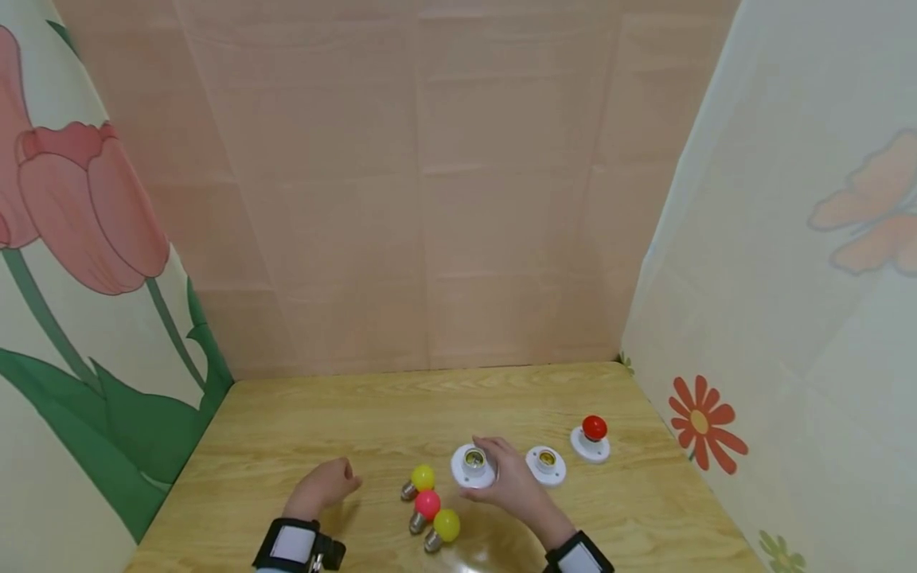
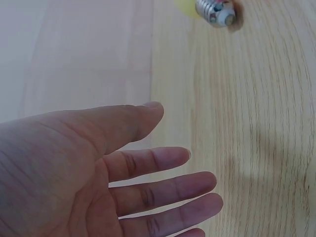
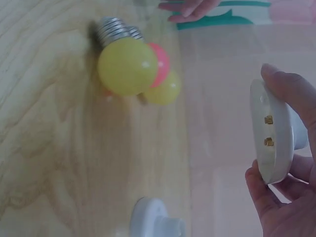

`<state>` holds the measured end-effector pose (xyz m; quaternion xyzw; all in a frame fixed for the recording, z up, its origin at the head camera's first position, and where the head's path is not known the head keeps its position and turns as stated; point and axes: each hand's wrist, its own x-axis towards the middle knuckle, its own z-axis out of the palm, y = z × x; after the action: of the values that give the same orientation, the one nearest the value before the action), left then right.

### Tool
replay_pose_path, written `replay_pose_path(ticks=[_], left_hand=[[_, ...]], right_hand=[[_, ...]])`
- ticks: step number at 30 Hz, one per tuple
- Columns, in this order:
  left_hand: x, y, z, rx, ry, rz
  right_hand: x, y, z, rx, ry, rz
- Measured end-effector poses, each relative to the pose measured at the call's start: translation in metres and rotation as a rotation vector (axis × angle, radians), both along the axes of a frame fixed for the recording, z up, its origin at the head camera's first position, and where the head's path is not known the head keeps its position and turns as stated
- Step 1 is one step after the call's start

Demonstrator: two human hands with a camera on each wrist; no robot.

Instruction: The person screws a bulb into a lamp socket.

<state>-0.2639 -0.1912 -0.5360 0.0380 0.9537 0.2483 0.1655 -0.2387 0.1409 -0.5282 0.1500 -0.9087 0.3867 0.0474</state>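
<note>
My right hand grips a round white lamp holder by its edge, thumb on one side and fingers on the other. In the right wrist view the underside of this lamp holder shows two brass terminals, and it is held up off the table. My left hand hovers left of the bulbs, holding nothing; in the left wrist view its fingers are spread and loosely extended. Between the hands lie a yellow bulb, a pinkish-red bulb and another yellow bulb, their metal screw bases pointing toward the lower left.
Right of my right hand, a second white lamp holder sits with its socket bare. Farther right stands another lamp holder with a red bulb in it. Printed cloth walls enclose the wooden table at back and sides.
</note>
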Motion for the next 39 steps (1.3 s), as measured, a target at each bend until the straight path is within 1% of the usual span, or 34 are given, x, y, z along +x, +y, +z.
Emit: replay_pose_path(ticks=[3,6,8,10,11,13,14,16,17,19,20,21,22,23,24,26,28,30,31,34,39], left_hand=[[-0.001,0.001,-0.002,-0.001,0.002,-0.01],[-0.003,0.005,0.001,-0.014,0.003,-0.018],[-0.003,0.011,0.007,-0.03,0.013,-0.016],[-0.003,0.02,0.016,-0.045,0.046,-0.021],[-0.003,0.025,0.02,-0.049,0.071,-0.014],[-0.001,0.039,0.031,-0.05,0.143,0.001],[-0.001,0.046,0.035,-0.045,0.197,0.009],[-0.001,0.063,0.039,-0.024,0.323,0.037],[-0.001,0.072,0.04,-0.008,0.398,0.053],[-0.003,0.089,0.036,0.016,0.555,0.054],[-0.005,0.096,0.032,0.011,0.621,0.041],[-0.007,0.103,0.027,-0.004,0.668,0.03],[-0.008,0.109,0.021,-0.022,0.699,0.01],[-0.01,0.114,0.015,-0.053,0.708,-0.013],[-0.011,0.118,0.009,-0.089,0.696,-0.035],[-0.012,0.124,-0.002,-0.152,0.615,-0.065],[-0.012,0.127,-0.01,-0.193,0.508,-0.08],[-0.011,0.128,-0.014,-0.209,0.406,-0.086],[-0.011,0.127,-0.016,-0.206,0.363,-0.088],[-0.011,0.126,-0.018,-0.182,0.281,-0.097],[-0.014,0.124,-0.02,-0.125,0.212,-0.101]], right_hand=[[-0.004,0.002,-0.011,-0.001,-0.017,0.002],[-0.007,0.004,-0.015,0.01,-0.013,-0.009],[-0.008,0.004,-0.015,0.023,-0.017,-0.021],[-0.009,0.005,-0.015,0.03,-0.02,-0.026],[-0.009,0.005,-0.015,0.033,-0.024,-0.026],[-0.008,0.006,-0.015,0.033,-0.031,-0.022],[-0.007,0.007,-0.015,0.034,-0.029,-0.019],[-0.006,0.008,-0.016,0.039,-0.029,-0.02],[-0.006,0.009,-0.017,0.043,-0.028,-0.022],[-0.005,0.01,-0.018,0.05,-0.025,-0.028],[-0.005,0.01,-0.019,0.051,-0.022,-0.031],[-0.004,0.011,-0.02,0.049,-0.022,-0.034],[-0.004,0.011,-0.02,0.044,-0.021,-0.035],[-0.004,0.011,-0.021,0.04,-0.017,-0.033],[-0.004,0.011,-0.021,0.035,-0.02,-0.032],[-0.004,0.01,-0.023,0.025,-0.03,-0.028],[-0.003,0.01,-0.023,0.019,-0.039,-0.022],[-0.003,0.009,-0.023,0.022,-0.047,-0.021],[-0.002,0.009,-0.023,0.021,-0.046,-0.02],[-0.002,0.008,-0.022,0.021,-0.028,-0.018],[-0.002,0.009,-0.019,0.021,-0.012,-0.017]])
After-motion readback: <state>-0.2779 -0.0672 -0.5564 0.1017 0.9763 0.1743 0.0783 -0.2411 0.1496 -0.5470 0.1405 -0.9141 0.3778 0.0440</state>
